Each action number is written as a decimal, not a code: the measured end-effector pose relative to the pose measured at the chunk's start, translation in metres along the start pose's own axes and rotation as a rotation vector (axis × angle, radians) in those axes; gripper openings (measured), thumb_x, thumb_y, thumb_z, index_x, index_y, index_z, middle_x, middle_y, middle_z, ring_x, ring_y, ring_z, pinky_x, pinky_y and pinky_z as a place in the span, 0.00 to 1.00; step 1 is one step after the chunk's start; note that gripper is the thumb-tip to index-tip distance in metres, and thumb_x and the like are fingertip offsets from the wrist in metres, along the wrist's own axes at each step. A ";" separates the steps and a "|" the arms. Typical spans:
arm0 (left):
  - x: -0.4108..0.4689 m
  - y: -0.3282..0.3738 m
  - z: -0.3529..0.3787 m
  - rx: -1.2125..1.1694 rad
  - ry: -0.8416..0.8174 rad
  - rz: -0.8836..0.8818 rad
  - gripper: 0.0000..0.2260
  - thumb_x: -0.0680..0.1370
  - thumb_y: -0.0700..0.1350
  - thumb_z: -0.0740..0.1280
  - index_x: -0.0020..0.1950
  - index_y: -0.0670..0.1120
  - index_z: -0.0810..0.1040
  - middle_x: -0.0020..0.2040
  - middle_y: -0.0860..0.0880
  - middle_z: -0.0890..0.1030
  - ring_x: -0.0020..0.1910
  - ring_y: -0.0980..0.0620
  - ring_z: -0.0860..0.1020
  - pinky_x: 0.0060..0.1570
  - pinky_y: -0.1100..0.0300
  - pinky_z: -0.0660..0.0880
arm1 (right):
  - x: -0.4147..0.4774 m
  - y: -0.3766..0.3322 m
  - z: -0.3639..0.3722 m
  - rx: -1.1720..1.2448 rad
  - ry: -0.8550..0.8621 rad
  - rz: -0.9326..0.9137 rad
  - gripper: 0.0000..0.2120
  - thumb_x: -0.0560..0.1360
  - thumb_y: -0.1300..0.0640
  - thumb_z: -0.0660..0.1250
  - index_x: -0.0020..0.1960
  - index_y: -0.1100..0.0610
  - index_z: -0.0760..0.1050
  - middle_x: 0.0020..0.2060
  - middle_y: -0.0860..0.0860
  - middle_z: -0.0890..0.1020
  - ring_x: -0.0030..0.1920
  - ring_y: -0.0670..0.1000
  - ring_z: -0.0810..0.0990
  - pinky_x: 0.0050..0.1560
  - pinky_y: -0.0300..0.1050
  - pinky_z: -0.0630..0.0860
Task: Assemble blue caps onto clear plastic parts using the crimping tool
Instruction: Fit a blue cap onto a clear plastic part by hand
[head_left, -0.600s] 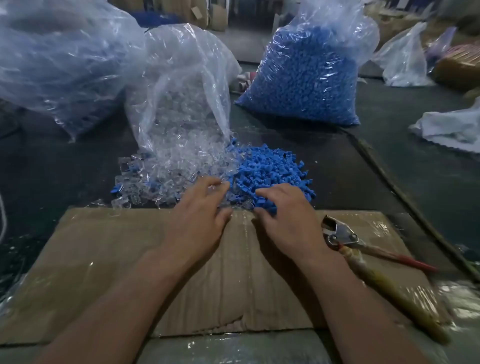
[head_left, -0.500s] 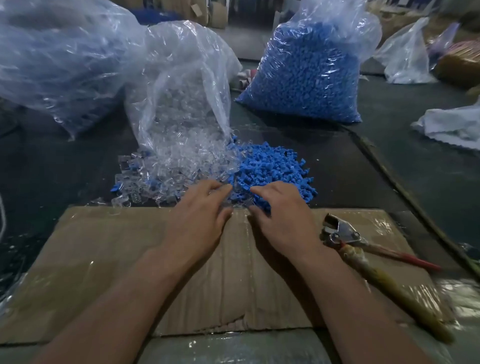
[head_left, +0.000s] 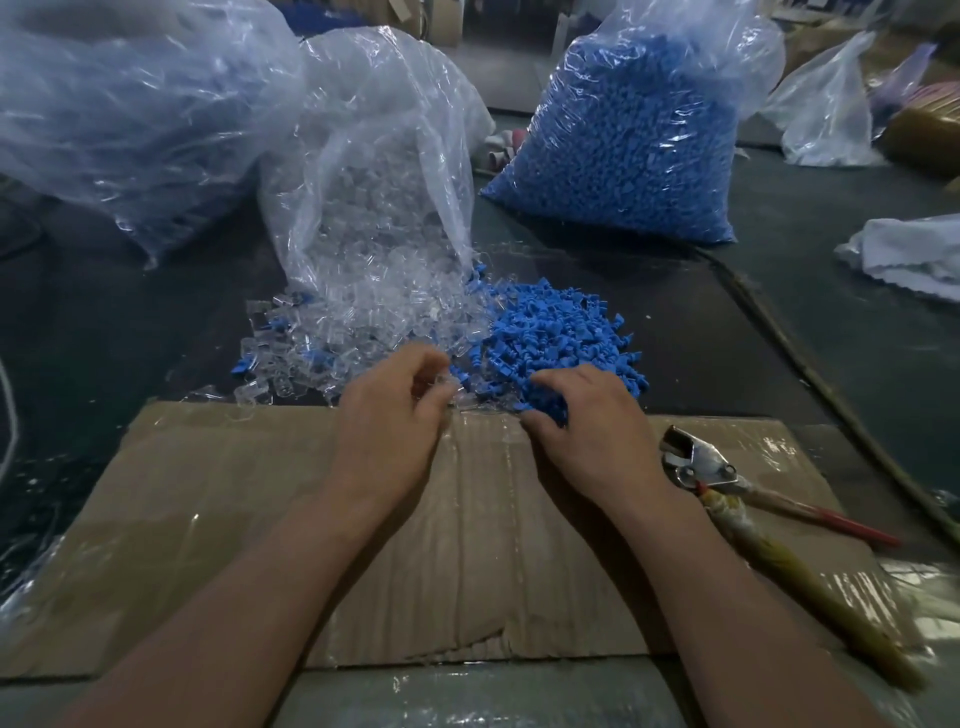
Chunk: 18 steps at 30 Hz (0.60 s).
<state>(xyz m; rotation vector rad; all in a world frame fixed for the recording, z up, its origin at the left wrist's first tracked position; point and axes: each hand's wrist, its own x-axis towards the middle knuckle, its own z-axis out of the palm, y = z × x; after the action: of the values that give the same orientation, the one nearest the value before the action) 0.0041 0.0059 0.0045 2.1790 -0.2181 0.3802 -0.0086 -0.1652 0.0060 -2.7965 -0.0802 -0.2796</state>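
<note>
A heap of clear plastic parts (head_left: 363, 332) spills from an open bag onto the dark table. Touching its right side lies a heap of blue caps (head_left: 561, 327). My left hand (head_left: 395, 421) is at the near edge of the clear heap, fingers curled, pinching a clear part (head_left: 442, 387) against the thumb. My right hand (head_left: 587, 421) is at the near edge of the blue heap, its curled fingers and thumb closing on blue caps (head_left: 548, 410). The crimping tool (head_left: 696, 462) lies untouched on the cardboard to the right of my right hand, jaws pointing away.
A taped cardboard sheet (head_left: 467, 561) covers the near table under my wrists. Behind the heaps stand the clear parts' bag (head_left: 374, 171), a full bag of blue caps (head_left: 634, 135) and a large bag (head_left: 130, 104) at the left. A white cloth (head_left: 909, 254) lies far right.
My left fingers have gone from lying flat on the clear heap to curling round a clear part. My right fingers have curled into the blue caps.
</note>
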 end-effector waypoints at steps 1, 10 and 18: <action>0.000 0.001 -0.001 -0.048 0.000 -0.044 0.10 0.74 0.40 0.69 0.54 0.46 0.78 0.40 0.58 0.77 0.40 0.66 0.74 0.43 0.73 0.70 | 0.000 0.001 0.000 -0.003 -0.010 -0.006 0.18 0.75 0.49 0.64 0.65 0.50 0.70 0.56 0.48 0.75 0.56 0.48 0.69 0.55 0.40 0.63; -0.015 0.013 -0.018 -0.841 -0.145 -0.498 0.09 0.69 0.30 0.67 0.44 0.42 0.81 0.38 0.43 0.83 0.37 0.48 0.81 0.41 0.53 0.79 | 0.001 -0.002 0.002 0.154 0.149 -0.041 0.12 0.72 0.54 0.69 0.55 0.54 0.78 0.41 0.43 0.73 0.45 0.43 0.70 0.52 0.40 0.65; -0.009 0.008 -0.020 -0.978 -0.248 -0.564 0.12 0.62 0.37 0.68 0.44 0.40 0.78 0.35 0.46 0.83 0.35 0.53 0.82 0.35 0.64 0.79 | -0.007 -0.019 -0.006 0.678 0.159 0.010 0.06 0.71 0.58 0.70 0.43 0.48 0.79 0.33 0.37 0.77 0.37 0.36 0.77 0.41 0.25 0.70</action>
<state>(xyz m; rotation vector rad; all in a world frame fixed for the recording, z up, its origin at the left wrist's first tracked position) -0.0102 0.0174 0.0187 1.2241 0.0808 -0.2856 -0.0180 -0.1492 0.0167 -2.0953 -0.1014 -0.3863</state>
